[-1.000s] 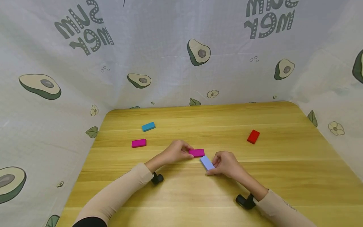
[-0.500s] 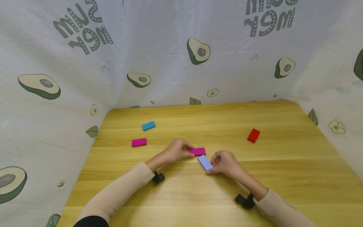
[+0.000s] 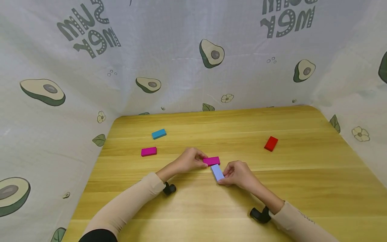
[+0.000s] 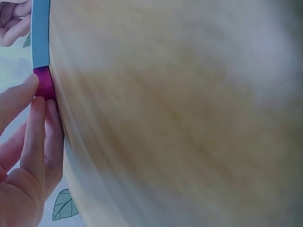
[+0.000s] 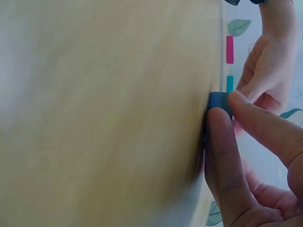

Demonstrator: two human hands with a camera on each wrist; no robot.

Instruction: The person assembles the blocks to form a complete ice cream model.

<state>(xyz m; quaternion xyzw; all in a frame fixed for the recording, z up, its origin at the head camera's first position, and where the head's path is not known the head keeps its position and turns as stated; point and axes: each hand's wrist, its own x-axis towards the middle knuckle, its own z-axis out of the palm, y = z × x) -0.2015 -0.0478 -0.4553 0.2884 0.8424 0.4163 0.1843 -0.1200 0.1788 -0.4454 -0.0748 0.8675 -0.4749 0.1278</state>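
Observation:
My left hand (image 3: 190,160) pinches the left end of a magenta block (image 3: 212,161) lying flat on the table. In the left wrist view the thumb and fingertips hold that magenta block (image 4: 44,83) by its end. My right hand (image 3: 240,174) grips a light blue-violet block (image 3: 217,172) between thumb and fingers. The far end of this block meets the front side of the magenta block near its right part, at an angle. In the right wrist view the thumb and a finger hold the bluish block (image 5: 220,100) at its near end.
On the wooden table (image 3: 187,215), a blue block (image 3: 159,134) and another magenta block (image 3: 148,151) lie at the back left. A red block (image 3: 271,143) lies at the right. An avocado-print cloth (image 3: 181,57) hangs behind and beside the table.
My right hand has shifted slightly left and turned the light blue-violet block to point more straight away from me, against the magenta block. My left hand keeps its hold, almost still.

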